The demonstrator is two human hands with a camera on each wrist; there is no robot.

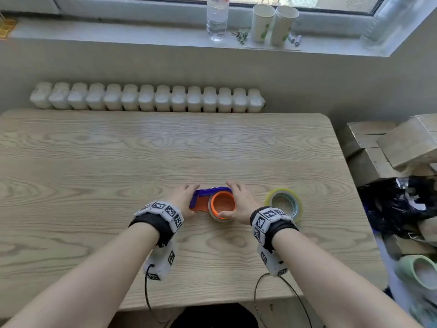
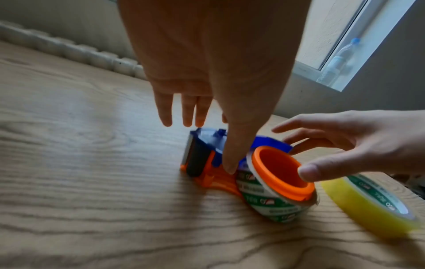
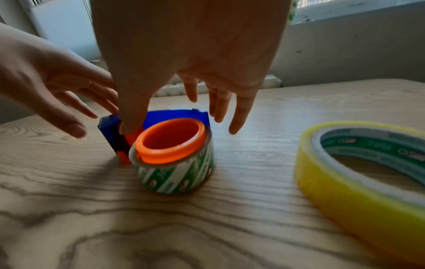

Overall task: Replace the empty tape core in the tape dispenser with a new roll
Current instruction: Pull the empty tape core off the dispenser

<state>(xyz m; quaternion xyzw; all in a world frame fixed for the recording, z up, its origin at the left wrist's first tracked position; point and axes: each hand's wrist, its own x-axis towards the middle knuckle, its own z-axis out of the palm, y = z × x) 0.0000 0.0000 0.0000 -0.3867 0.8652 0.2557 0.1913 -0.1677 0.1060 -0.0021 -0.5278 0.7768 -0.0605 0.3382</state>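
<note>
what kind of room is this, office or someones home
Probably a lived-in room at home, or a small informal office; I can't tell for sure. A wooden table stands by a radiator under a windowsill with paper cups and a water bottle; cardboard boxes are piled beside it.

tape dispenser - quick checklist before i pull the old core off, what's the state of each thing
1. Tape dispenser flat on the table: ok.
2. Empty core on the orange hub: ok.
3. Left hand steadying the dispenser: thumb on it, firmness cannot tell.
4. Right hand gripping the core: not ok, fingers spread around it.
5. New roll close by on the right: ok.
6. Tape left on the core: cannot tell.
</note>
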